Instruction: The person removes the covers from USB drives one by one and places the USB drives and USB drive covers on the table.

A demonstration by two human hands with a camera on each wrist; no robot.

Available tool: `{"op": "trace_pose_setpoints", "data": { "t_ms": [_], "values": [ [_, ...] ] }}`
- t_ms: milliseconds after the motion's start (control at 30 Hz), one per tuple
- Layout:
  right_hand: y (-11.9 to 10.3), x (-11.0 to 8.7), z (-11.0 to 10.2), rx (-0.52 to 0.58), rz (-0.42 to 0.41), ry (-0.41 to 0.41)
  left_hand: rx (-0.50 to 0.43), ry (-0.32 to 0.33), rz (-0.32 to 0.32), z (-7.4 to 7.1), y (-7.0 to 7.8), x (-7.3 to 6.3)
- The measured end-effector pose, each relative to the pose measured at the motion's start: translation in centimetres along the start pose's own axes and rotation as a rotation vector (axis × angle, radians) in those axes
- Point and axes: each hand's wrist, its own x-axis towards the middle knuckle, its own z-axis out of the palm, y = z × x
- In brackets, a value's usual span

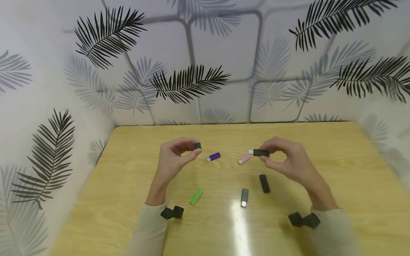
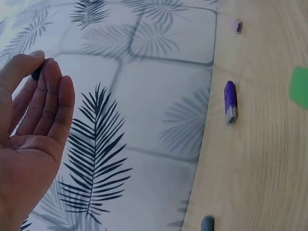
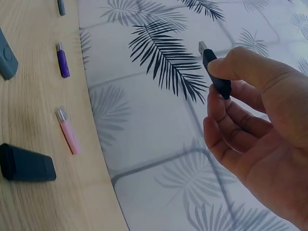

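My left hand [image 1: 170, 160] pinches a small black cap [image 1: 197, 145] between thumb and fingertips, above the table. To the right, my right hand [image 1: 290, 160] holds a black USB flash drive [image 1: 261, 153] between thumb and fingers. Its bare metal plug [image 3: 202, 47] points left, toward the cap, and the two are apart. Below the left hand lies a green USB flash drive [image 1: 196, 197]. Between the hands a purple USB flash drive [image 1: 214, 156] and a pink one [image 1: 244, 159] rest on the wood, their metal plugs showing. Fingers hide most of the cap in the left wrist view.
Nearer me on the wooden table [image 1: 128, 170] lie a grey USB flash drive [image 1: 245, 195] and a black stick-shaped one [image 1: 264, 183]. A dark stick [image 3: 61, 6] shows at the top edge of the right wrist view. Behind the table stands a leaf-patterned wall [image 1: 224, 53].
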Motion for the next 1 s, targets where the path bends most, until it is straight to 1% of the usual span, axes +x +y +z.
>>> {"op": "trace_pose_setpoints", "data": {
  "t_ms": [33, 67, 167, 200, 400, 633, 900, 1000],
  "values": [
    [0.1, 0.0, -0.3, 0.011, 0.011, -0.007, 0.002, 0.007, 0.0, -0.3, 0.1, 0.0],
    [0.1, 0.0, -0.4, 0.019, 0.021, -0.018, 0.002, -0.002, -0.006, -0.4, 0.0, 0.0],
    [0.2, 0.2, -0.2, 0.034, 0.039, -0.042, 0.005, -0.02, -0.03, -0.2, -0.4, 0.1],
    [0.2, 0.2, -0.1, 0.04, 0.042, -0.042, 0.007, -0.017, -0.04, -0.1, -0.5, 0.1],
    [0.7, -0.1, -0.2, 0.024, 0.048, -0.01, 0.027, 0.027, -0.081, -0.7, -1.0, -0.3],
    [1.5, -0.6, -0.1, 0.007, 0.095, 0.023, 0.052, 0.05, -0.146, -1.0, -2.3, -0.6],
    [2.8, -0.9, 0.2, -0.023, 0.146, 0.032, 0.049, 0.01, -0.205, -0.4, -3.6, -0.7],
    [3.3, -1.0, 0.3, -0.031, 0.156, 0.037, 0.086, 0.02, -0.204, -0.1, -4.0, -0.7]
  ]
}}
